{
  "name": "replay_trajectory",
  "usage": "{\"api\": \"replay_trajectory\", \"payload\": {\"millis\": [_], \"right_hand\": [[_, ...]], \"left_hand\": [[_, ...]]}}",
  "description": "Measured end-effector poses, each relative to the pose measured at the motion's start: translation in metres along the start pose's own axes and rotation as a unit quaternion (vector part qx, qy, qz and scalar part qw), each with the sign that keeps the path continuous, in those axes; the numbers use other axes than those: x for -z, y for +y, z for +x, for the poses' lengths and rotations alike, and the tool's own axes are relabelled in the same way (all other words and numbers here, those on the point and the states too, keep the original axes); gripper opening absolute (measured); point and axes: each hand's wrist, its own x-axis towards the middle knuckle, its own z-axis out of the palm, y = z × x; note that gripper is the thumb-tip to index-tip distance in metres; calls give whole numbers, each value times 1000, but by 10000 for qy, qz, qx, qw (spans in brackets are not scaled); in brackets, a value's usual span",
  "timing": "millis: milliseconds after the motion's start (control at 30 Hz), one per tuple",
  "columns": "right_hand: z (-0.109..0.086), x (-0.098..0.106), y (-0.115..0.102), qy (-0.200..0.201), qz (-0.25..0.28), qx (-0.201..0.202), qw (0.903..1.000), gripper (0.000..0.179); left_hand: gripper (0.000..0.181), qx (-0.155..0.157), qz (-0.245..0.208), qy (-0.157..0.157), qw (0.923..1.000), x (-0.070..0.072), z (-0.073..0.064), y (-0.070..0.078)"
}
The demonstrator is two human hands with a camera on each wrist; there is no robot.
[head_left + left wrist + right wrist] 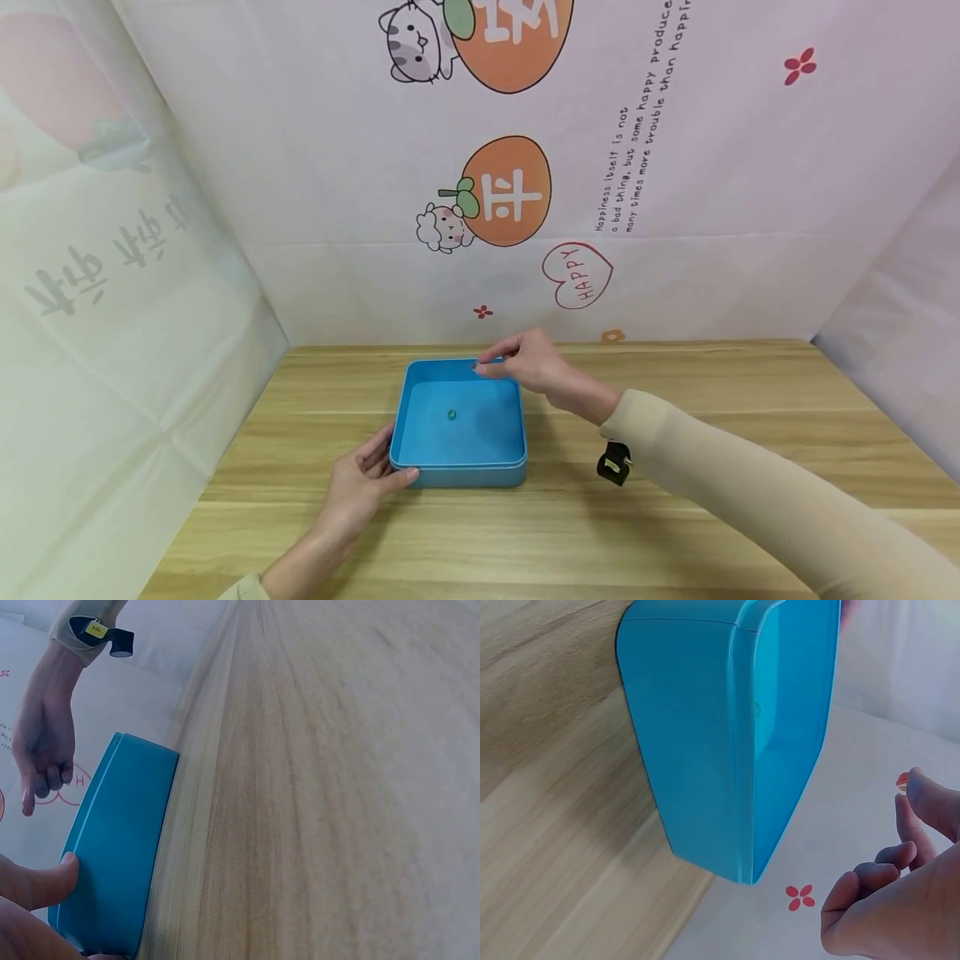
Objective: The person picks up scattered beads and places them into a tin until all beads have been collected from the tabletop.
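Note:
A square blue box [459, 477] with an open top sits on the wooden table. At its near left corner my left hand [358, 486] grips it, the thumb on the front wall and the fingers along the left side. Inside, on the bottom, lies a tiny green piece [452, 414] with a pale middle. Over the far right part of the box, my right hand [534, 363] pinches a small orange-and-white piece [902, 781] between thumb and index finger. In the right wrist view its other fingers curl toward the palm. The small piece's exact kind cannot be told.
The wooden table [675, 525] meets a pale printed cloth wall [675, 292] just behind the box. Another cloth wall [127, 317] rises at the left. A black strap device [615, 463] hangs below the right sleeve [720, 467].

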Motion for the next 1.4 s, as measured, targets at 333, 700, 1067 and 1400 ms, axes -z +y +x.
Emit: {"api": "replay_trajectory", "payload": {"millis": [333, 700, 1067, 1400], "right_hand": [[11, -18, 1, 29, 26, 108, 9999, 11], [18, -36, 9, 46, -53, 133, 9999, 8], [25, -50, 21, 95, -169, -3, 9998, 6], [29, -60, 30, 130, -183, 37, 9997, 8]], "left_hand": [[84, 32, -7, -11, 10000, -1, 1, 1], [84, 66, -41, -46, 10000, 0, 0, 1], [83, 22, -54, -41, 10000, 0, 0, 0], [83, 26, 2, 0, 10000, -1, -1, 1]]}}
